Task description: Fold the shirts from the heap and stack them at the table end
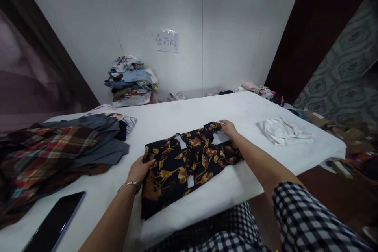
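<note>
Black floral shirt (189, 165): soft woven cloth printed with gold and rust leaves, lying partly folded at the centre of the white-covered table (206, 110), its lower edge draping over the near rim at 6 o'clock. My left hand (138, 170), a thin metal bangle on the wrist, pinches the shirt's edge at 9 o'clock. My right hand (228, 128) rests with its fingers closed on the collar end at 2 o'clock; the hands are well apart. At 9 o'clock, a heap of plaid and grey garments (59, 149); at 3 o'clock, a crumpled white garment (282, 130); at 7 o'clock, a flat, glossy black phone (56, 220). At 11 o'clock, a stack of folded clothes (131, 80) stands against the wall.
</note>
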The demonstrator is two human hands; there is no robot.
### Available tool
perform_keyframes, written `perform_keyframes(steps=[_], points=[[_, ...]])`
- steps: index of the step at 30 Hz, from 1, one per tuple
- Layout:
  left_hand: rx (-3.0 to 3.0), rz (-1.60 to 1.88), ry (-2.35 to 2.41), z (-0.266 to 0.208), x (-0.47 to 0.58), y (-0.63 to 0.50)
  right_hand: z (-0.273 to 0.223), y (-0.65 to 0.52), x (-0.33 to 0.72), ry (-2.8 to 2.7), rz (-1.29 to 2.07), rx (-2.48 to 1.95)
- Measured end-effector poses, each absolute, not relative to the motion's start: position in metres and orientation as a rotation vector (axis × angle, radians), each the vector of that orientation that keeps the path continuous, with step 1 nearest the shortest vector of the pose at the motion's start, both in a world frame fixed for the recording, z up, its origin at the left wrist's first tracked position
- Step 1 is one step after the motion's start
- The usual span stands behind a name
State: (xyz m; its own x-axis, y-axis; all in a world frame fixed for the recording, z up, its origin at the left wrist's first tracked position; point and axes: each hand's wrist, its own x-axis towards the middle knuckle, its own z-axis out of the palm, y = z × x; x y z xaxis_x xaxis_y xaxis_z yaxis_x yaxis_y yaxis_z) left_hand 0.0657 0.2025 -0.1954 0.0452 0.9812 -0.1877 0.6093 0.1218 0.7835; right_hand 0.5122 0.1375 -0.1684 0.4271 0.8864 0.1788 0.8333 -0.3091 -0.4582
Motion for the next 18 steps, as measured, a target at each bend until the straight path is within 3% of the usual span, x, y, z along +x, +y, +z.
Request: perform_keyframes(steps=[12,18], points=[[1.546,0.604,1.680,-0.191,0.066,0.202,-0.182,0.160,0.554,-1.535,0.478,-2.291],[1.538,0.590,1.674,-0.189,0.068,0.201,-0.164,0.169,0.555,-1.504,0.354,-2.371]])
